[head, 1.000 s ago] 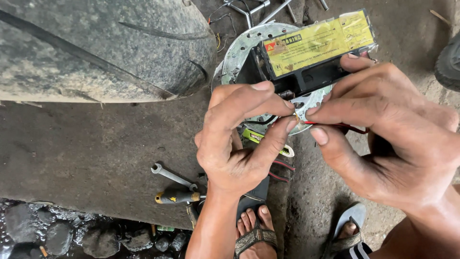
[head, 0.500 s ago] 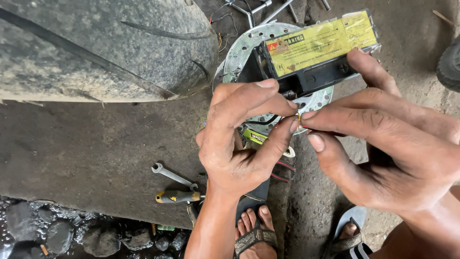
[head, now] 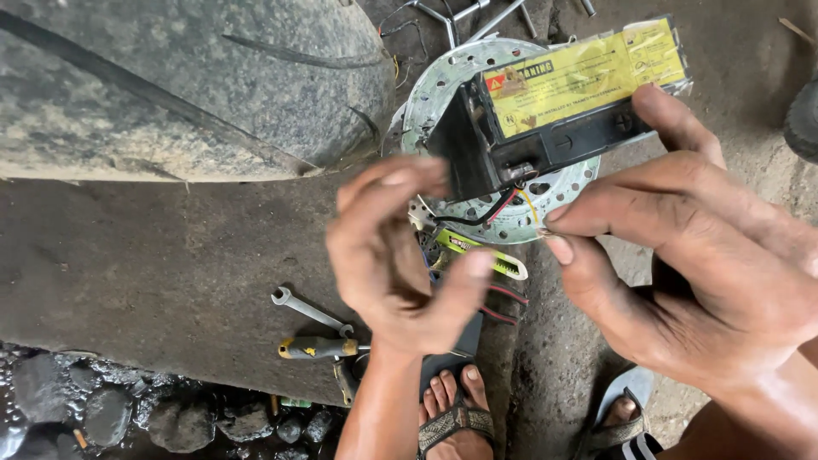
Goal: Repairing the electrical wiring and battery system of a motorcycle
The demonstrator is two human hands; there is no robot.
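**Two hands at a black battery above a brake disc**

A muddy tyre fills the ground well left of the fingers. A drilled brake disc lies beyond the fingertips, with a black battery with a yellow label upon it. The right hand pinches a thin wire end between thumb and forefinger, its other fingers touching the battery's near face. The left hand curls loosely, holding nothing. A spanner and screwdriver lie left of its wrist.
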